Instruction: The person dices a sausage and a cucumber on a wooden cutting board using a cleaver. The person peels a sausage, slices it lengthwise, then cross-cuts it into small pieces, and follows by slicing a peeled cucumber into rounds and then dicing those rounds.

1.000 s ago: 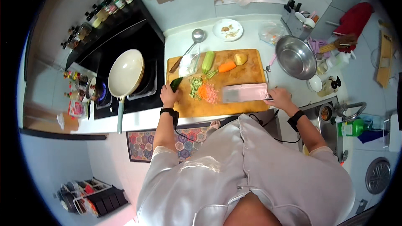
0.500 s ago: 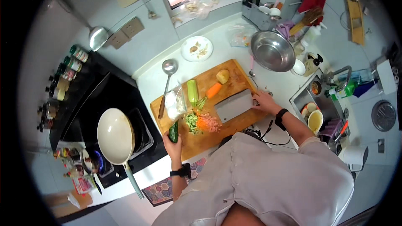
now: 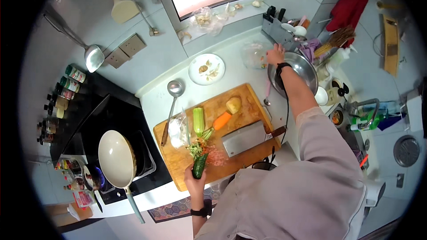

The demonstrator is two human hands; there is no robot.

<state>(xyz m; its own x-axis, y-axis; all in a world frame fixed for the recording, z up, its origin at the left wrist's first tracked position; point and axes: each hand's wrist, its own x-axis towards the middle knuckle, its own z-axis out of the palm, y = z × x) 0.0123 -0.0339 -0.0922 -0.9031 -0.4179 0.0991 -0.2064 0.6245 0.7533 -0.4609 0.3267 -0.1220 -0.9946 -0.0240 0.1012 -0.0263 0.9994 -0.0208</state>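
My left hand (image 3: 195, 183) is closed round a dark green cucumber (image 3: 200, 165), over the near edge of the wooden cutting board (image 3: 249, 95). My right hand (image 3: 276, 54) reaches to the far right, by the steel bowl's rim, with its fingers bent at the edge of a clear plastic bag (image 3: 253, 55); whether they grip it I cannot tell. On the board lie a cleaver (image 3: 244, 138), a pale green squash piece (image 3: 198, 119), a carrot piece (image 3: 222, 121), a peeled potato (image 3: 233, 104), chopped pink bits (image 3: 215, 155) and chopped green bits (image 3: 194, 150), partly behind the cucumber.
A steel bowl (image 3: 309, 69) stands at the back right, partly under my right arm. A ladle (image 3: 175, 89) lies across the board's left edge. Behind is a white plate (image 3: 207, 80) with peelings. To the left, a pan (image 3: 116, 156) sits on the stove, near a blue flame (image 3: 102, 178).
My right hand has left the cleaver, which now lies alone on the board, and moved up to the plastic bag. My left hand has shifted the cucumber slightly right. The view has shifted.
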